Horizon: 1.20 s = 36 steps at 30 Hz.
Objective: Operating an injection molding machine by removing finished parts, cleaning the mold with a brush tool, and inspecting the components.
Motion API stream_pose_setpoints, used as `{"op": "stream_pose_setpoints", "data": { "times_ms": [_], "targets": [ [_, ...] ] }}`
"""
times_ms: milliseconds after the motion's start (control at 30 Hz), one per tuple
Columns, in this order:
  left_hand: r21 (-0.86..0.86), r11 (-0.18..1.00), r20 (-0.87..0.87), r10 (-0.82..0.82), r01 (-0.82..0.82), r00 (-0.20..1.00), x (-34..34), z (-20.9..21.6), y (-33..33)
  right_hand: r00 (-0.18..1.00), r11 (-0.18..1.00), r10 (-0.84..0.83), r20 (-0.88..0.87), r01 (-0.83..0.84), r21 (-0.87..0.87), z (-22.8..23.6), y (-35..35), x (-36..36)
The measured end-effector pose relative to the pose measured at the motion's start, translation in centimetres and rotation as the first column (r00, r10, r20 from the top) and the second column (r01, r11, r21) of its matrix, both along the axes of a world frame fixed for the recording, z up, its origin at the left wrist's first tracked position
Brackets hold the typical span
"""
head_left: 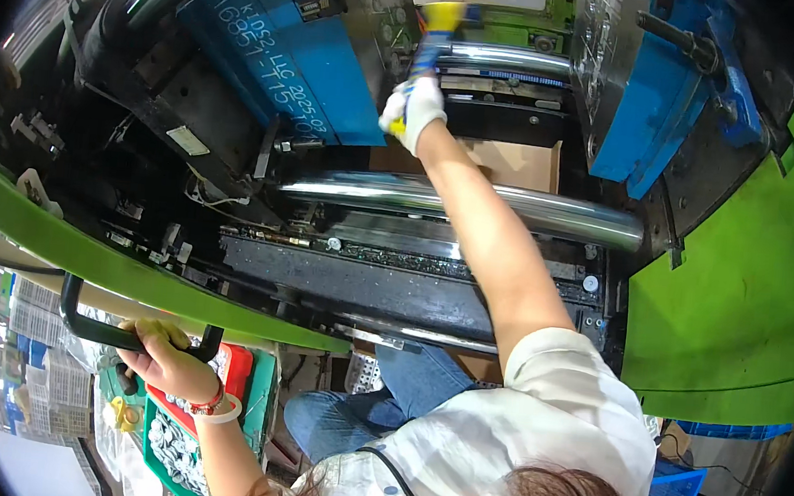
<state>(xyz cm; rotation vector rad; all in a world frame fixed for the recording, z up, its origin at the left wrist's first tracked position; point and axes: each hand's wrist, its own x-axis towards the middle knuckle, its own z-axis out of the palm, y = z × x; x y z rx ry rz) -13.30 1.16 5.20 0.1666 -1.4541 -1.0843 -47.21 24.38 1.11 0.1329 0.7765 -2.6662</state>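
My left hand (170, 360) is closed round the black handle (77, 322) of the green machine door (129, 286), with a red band and a pale bracelet on the wrist. My right arm reaches into the open moulding machine, between two blue mould halves, the left one (273, 43) and the right one (650, 110). In a white glove, my right hand (415, 115) grips a long blue-and-yellow tool (427, 54). Motion smears the tool, so I cannot tell its exact kind. Its yellow end points away from me, beside the left mould's inner face.
A shiny steel bar (476, 203) crosses under my right forearm, and another bar (508, 59) lies farther back. Brown cardboard (518, 164) sits below between the moulds. A green panel (722, 314) stands at right. Lower left, a red tray (237, 371) and a green tray (152, 453) hold small parts.
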Motion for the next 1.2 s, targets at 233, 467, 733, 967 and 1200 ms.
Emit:
{"op": "stream_pose_setpoints", "data": {
  "times_ms": [233,467,733,967,1200],
  "targets": [
    [0.021,1.000,0.010,0.004,-0.004,1.000,-0.2,-0.2,-0.1,0.956,0.941,-0.287,-0.063,0.269,-0.206,-1.7,3.8,-1.7],
    [0.003,1.000,-0.010,0.000,0.000,1.000,-0.2,-0.1,0.0,1.000,0.987,-0.019,-0.010,0.020,0.161,-1.3,-1.6,0.8],
    [0.002,1.000,-0.001,0.003,-0.003,1.000,-0.2,-0.1,0.1,0.881,0.859,-0.466,-0.080,0.429,-0.280,0.5,2.2,-0.4],
    [-0.005,1.000,-0.011,-0.004,0.004,1.000,-0.3,-0.2,0.0,0.998,0.990,-0.057,-0.039,0.052,-0.130,-0.9,0.0,1.2],
    [0.000,1.000,-0.009,0.004,-0.004,1.000,-0.2,-0.2,-0.1,0.927,0.928,-0.353,-0.128,0.331,-0.170,0.2,2.1,0.8]
  ]
}}
